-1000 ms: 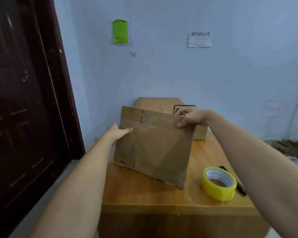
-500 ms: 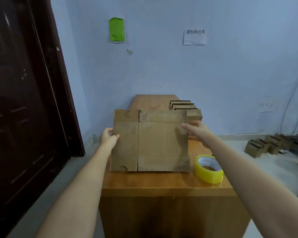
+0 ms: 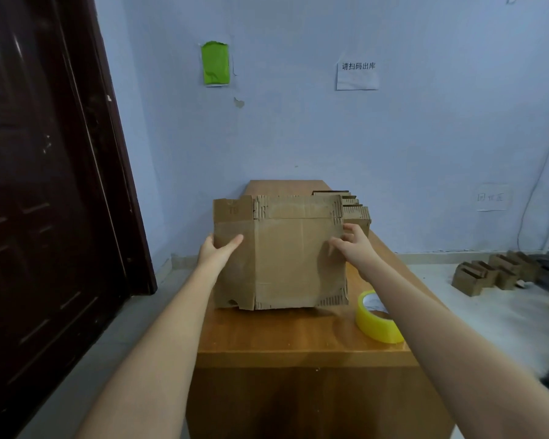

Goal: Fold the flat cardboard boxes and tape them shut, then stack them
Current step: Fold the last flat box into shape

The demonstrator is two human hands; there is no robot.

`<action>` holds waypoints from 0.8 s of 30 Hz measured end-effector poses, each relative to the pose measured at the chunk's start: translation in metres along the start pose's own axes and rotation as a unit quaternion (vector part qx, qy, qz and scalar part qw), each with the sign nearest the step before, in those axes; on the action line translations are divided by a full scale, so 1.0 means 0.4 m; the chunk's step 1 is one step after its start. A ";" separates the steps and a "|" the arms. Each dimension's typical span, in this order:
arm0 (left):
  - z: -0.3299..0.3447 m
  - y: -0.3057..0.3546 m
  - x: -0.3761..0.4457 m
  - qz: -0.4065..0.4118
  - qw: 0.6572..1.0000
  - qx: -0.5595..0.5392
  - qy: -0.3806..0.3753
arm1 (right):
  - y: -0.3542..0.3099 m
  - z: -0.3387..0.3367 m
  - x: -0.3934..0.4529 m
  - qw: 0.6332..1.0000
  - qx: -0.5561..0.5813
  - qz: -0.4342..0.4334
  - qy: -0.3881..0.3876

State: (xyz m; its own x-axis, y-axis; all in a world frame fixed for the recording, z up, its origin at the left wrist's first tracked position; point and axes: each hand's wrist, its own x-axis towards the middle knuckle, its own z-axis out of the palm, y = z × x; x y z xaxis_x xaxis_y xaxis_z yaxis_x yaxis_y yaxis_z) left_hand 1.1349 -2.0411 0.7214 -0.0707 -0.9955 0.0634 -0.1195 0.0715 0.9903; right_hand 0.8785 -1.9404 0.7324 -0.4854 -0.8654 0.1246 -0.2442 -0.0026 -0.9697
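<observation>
The left hand [image 3: 220,248] is clamped on the left edge of the box [image 3: 279,251], with the thumb laid across the near face and the other fingers hidden behind the panel. The right hand [image 3: 352,245] is set against the right edge, its fingers curled round the corner; how firmly it grips cannot be told. The box is held upright on its lower edge at the middle of the worktop [image 3: 298,337], still flattened or only just opening, with short flaps standing along its top and bottom.

The cardboard is judged light and fairly stiff across its panels but weak along the scored creases; its edges look frayed and worn, so rough pulling at the corners could tear them. It is best taken by the two opposite side edges, as now, and pressed inward so that the sleeve is squared open; the flaps are better folded along their creases than bent mid-panel. The surface is matt and is unlikely to slip.

Just right of the box, near the front edge of the worktop, a tape roll [image 3: 377,318] lies flat, partly hidden by the right forearm. Behind the box, a pile of flat boxes [image 3: 357,213] is seen. On the floor at the far right, several made-up boxes [image 3: 495,270] are grouped.
</observation>
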 end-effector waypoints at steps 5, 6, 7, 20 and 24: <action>0.028 0.041 -0.014 0.008 0.999 0.017 -0.029 | -0.019 0.027 0.001 1.000 0.027 -0.007 0.015; 0.035 0.046 -0.014 0.015 0.999 0.021 -0.030 | -0.019 0.033 0.000 0.999 0.033 -0.012 0.022; 0.041 0.051 -0.014 0.026 0.998 0.025 -0.042 | -0.017 0.039 -0.002 0.999 0.040 -0.017 0.029; -0.012 0.037 -0.036 0.016 0.983 0.038 -0.179 | 0.044 0.039 -0.063 0.984 0.132 -0.091 0.079; -0.033 0.034 -0.028 -0.007 0.977 -0.007 -0.211 | 0.048 0.034 -0.072 0.988 0.114 -0.097 0.022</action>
State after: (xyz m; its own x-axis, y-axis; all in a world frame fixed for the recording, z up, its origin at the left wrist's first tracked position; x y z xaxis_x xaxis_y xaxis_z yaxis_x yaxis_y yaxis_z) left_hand 1.1472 -2.0299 0.7357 -0.4724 -0.8814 -0.0034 -0.1097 0.0549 0.9924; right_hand 0.8991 -1.9223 0.7075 -0.4855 -0.8145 0.3177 -0.1431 -0.2844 -0.9480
